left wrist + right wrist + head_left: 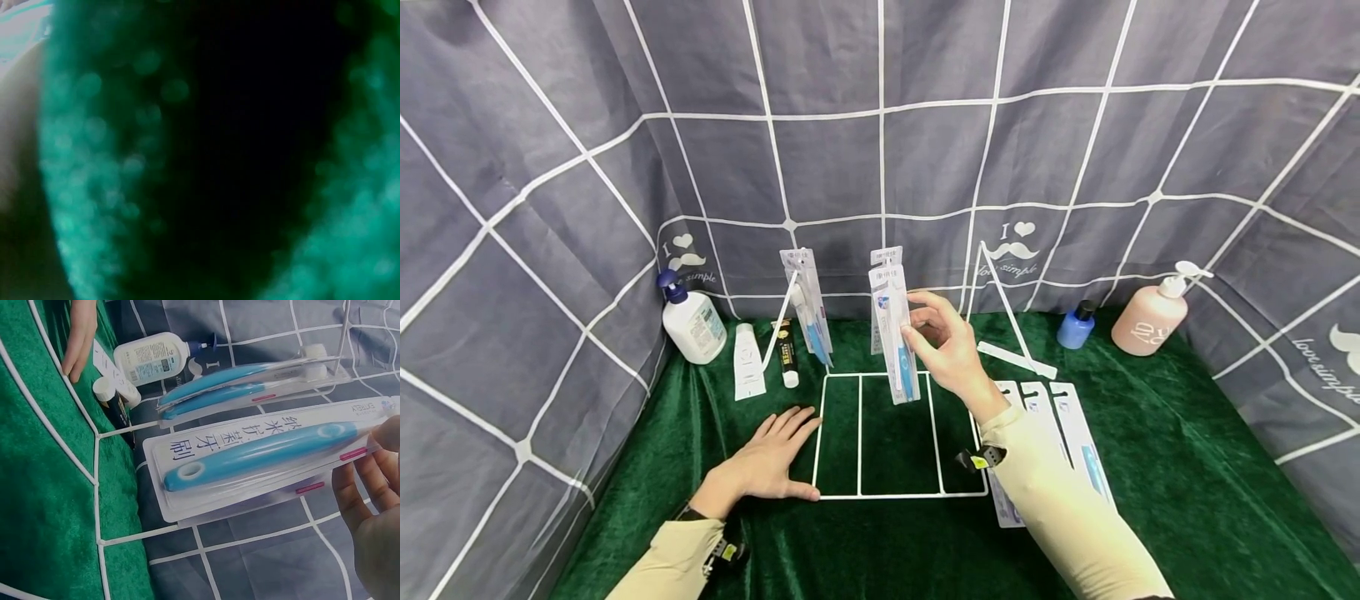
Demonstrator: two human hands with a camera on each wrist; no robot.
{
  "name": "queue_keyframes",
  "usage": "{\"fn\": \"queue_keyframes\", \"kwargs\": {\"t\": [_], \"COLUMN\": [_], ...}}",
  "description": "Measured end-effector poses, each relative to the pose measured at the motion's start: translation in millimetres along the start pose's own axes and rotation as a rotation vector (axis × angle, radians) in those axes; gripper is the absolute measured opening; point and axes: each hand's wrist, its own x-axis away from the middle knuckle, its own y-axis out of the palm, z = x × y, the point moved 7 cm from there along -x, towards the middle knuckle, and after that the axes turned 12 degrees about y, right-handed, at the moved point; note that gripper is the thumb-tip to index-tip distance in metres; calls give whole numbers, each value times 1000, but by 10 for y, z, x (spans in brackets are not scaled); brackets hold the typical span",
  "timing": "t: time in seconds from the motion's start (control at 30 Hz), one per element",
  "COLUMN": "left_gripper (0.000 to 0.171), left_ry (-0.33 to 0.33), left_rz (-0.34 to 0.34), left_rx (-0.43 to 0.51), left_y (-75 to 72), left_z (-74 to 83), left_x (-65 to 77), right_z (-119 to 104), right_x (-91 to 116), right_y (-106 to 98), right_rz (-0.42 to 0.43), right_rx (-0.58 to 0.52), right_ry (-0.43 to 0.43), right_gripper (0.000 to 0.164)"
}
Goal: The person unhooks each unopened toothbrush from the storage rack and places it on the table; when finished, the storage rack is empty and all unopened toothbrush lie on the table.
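My right hand [946, 346] pinches the edge of a packaged toothbrush [892, 333] with a blue handle, upright over the back of a white wire rack [902, 497]. Right behind it hangs another packaged toothbrush [886, 253], mostly hidden. In the right wrist view the held pack's printed card and blue handle [262, 453] show close up. Farther left, packaged toothbrushes [811, 304] hang on the rack's left arm. My left hand [767, 458] lies flat on the green cloth, fingers spread, with fingertips and thumb at the rack's left side. The left wrist view is dark and blurred.
Several packaged toothbrushes [1078, 433] lie right of the rack, partly under my right forearm. A bare white wire arm [1003, 292] rises behind them. Left stand a white pump bottle [695, 329], a white tube [748, 362] and a black tube [786, 354]; right, a blue bottle [1076, 327] and pink pump bottle [1150, 318].
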Motion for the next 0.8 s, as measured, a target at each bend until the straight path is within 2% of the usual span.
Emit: {"fn": "queue_keyframes", "kwargs": {"t": [0.53, 0.8], "left_gripper": [110, 109], "left_ry": [-6, -8], "left_rz": [-16, -22], "left_rx": [11, 18], "left_y": [-2, -6], "left_z": [1, 10], "left_x": [-8, -4], "right_z": [-238, -323], "right_x": [262, 372], "right_y": [4, 17], "right_rz": [-25, -53], "right_rx": [36, -6], "right_ry": [-27, -70], "right_gripper": [44, 45]}}
